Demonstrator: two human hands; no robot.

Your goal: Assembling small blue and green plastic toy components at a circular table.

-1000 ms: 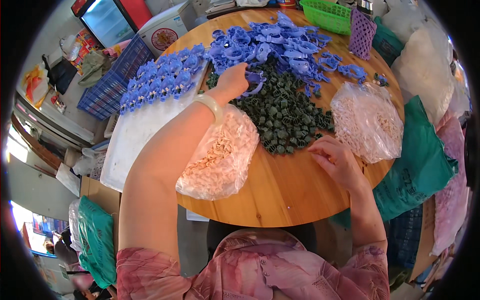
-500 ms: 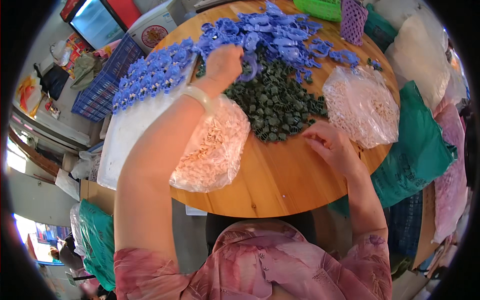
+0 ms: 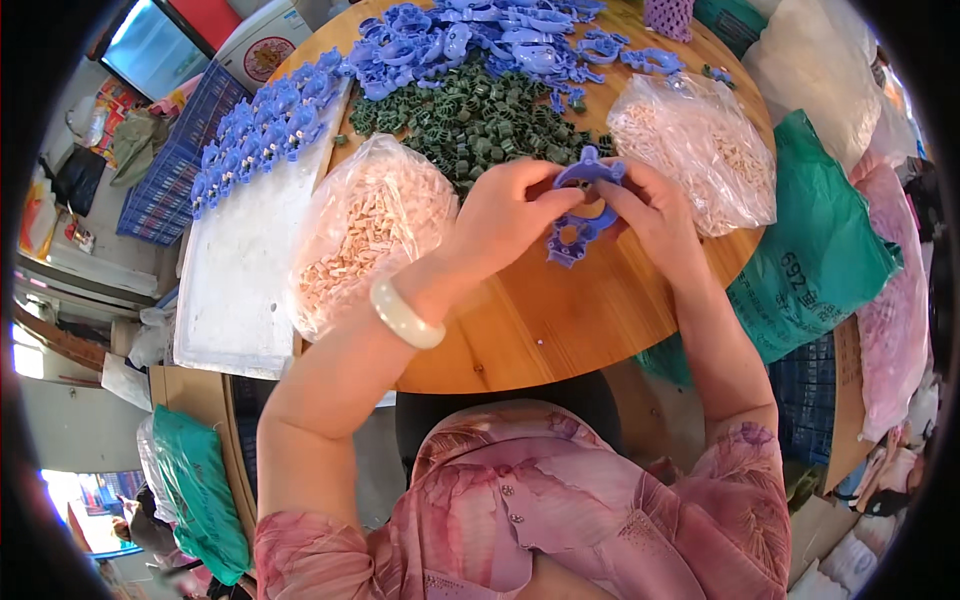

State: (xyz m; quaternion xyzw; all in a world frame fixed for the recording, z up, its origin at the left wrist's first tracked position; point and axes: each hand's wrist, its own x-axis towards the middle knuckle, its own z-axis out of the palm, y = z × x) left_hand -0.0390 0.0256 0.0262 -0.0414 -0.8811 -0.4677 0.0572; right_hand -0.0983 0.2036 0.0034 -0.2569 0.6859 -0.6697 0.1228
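A blue plastic piece with rounded openings (image 3: 570, 238) is held up over the near half of the table, between my two hands. My left hand (image 3: 510, 210), a pale bangle on its wrist, pinches the piece's left side. On the opposite side my right hand (image 3: 655, 215) grips it with thumb and fingers. Whether a smaller part is also between the fingers is hidden. Just beyond my hands spreads a heap of small dark green plastic parts (image 3: 480, 115). Behind that lies a pile of similar blue pieces (image 3: 470, 40).
Clear bags of small pale parts lie left (image 3: 375, 220) and right (image 3: 700, 145) on the round wooden table (image 3: 560, 330). Rows of blue pieces (image 3: 265, 135) stand on a white board (image 3: 235, 280) at left. Green sacks (image 3: 810, 250) and blue crates (image 3: 170, 165) flank the table.
My left hand has come back from the blue pile with a blue piece. My right hand has risen slightly and now grips it too. The view has shifted a little.
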